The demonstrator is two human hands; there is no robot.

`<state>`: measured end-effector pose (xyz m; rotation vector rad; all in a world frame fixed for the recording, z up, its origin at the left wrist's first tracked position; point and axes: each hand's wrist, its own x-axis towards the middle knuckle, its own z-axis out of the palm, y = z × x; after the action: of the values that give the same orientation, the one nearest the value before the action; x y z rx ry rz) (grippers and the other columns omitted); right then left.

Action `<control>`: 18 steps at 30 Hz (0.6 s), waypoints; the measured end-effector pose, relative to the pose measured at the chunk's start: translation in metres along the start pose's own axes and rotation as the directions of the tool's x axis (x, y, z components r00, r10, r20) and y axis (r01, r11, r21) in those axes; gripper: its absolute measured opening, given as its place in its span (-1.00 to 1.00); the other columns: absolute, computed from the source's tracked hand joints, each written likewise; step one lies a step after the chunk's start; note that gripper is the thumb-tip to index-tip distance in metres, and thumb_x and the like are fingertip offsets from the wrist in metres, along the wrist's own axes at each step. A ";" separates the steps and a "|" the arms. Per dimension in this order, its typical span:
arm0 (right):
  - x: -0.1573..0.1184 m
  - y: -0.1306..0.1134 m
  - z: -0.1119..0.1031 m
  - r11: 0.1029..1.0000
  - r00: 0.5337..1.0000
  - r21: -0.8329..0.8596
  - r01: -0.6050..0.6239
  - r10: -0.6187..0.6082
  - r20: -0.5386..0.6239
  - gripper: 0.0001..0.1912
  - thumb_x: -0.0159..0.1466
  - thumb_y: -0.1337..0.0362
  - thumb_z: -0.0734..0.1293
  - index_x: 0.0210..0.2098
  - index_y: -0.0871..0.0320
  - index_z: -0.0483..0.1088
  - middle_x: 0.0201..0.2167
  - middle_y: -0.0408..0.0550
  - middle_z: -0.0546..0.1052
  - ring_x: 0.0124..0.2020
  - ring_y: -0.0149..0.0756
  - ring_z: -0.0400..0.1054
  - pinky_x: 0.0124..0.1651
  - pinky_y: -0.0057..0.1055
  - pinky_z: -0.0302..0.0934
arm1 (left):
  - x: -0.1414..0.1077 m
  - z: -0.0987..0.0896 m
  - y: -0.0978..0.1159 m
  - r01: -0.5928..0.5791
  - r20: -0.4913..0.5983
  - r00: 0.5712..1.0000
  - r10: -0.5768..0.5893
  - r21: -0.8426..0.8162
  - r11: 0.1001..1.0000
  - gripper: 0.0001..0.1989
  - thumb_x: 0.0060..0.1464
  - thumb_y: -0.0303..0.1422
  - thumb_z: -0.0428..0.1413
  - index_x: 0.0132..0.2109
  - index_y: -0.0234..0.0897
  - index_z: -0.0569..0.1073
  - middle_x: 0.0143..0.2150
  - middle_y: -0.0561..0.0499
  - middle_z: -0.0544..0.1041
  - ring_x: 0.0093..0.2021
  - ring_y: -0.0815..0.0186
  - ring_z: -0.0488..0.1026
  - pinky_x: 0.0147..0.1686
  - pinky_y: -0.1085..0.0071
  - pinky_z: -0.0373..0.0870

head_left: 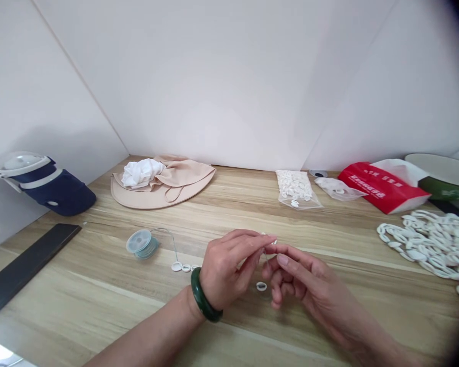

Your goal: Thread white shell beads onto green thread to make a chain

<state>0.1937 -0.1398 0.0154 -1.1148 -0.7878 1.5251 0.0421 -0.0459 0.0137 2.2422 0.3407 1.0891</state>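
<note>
My left hand, with a dark green bangle at the wrist, is closed in a pinch. Shell edges peek out beside its fingertips; most of that cowrie shell is hidden. Just to the right, my right hand has its index finger touching the left fingertips and the others curled. A thin cord shows between the two hands, seemingly pinched by the right. One loose cowrie shell lies on the table below them. Several threaded shells trail from a spool of pale blue cord and pass behind my left hand.
On the right lies a heap of strung shells. Behind it are a red packet, a green bowl and a clear bag of shells. A beige hat, blue bottle and dark bar occupy the left.
</note>
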 end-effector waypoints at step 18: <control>-0.016 -0.012 -0.059 0.986 0.959 -0.160 -0.048 0.090 0.270 -0.79 0.13 0.17 0.39 -0.42 0.22 0.40 -0.64 -0.10 0.48 -0.73 -0.55 0.19 -0.68 -0.60 0.00 | 0.013 0.010 -0.007 0.389 0.074 0.911 -0.405 0.169 0.906 -0.78 0.05 -0.50 0.07 -0.19 -0.22 0.56 -0.10 -0.05 0.54 -0.07 0.24 0.44 0.00 0.29 0.35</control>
<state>0.2534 -0.1565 0.0093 -1.0603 -1.0809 1.7271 0.0577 -0.0383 0.0123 2.2152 0.8196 0.7431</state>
